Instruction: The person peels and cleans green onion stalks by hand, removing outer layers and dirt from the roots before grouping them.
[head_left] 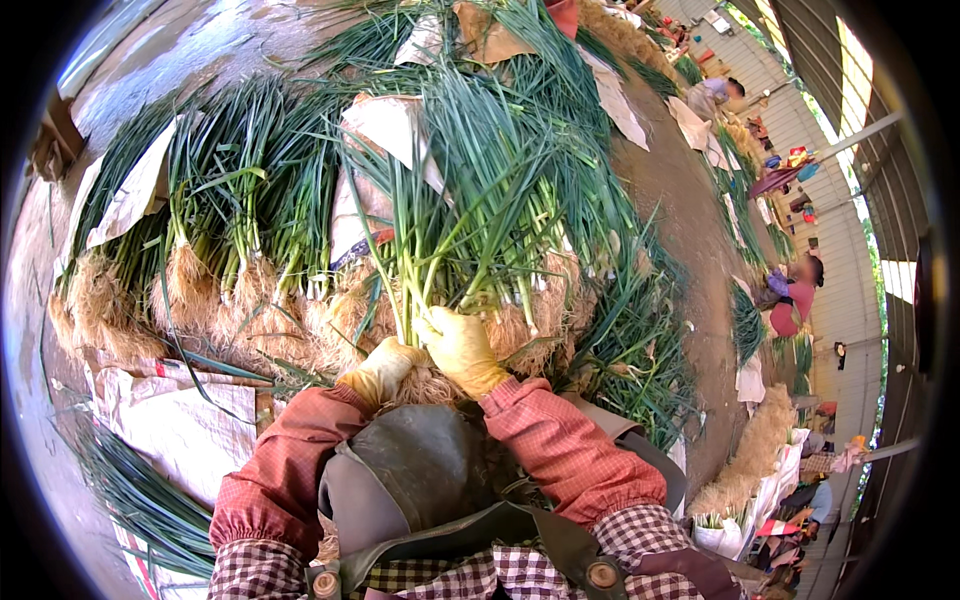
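Observation:
In yellow gloves, both of my hands are closed on a small bunch of green onions (412,265) just above my lap. My left hand (384,370) wraps round the pale lower stalks, close to the roots (426,388). Touching it, my right hand (460,350) grips the same stalks slightly higher and to the right. The leaves of this bunch stand up and away from me, over a large heap of green onions (500,130). Shaggy, straw-coloured roots (350,320) of the heap face me, just beyond my hands. My fingertips are partly hidden among the stalks.
Pale sacking (385,130) lies among the leaves. At lower left are a white woven sack (180,420) and more green onions (140,490). Loose leaves (640,370) lie to my right. Past a strip of floor (665,200), a person (795,295) sits by another row.

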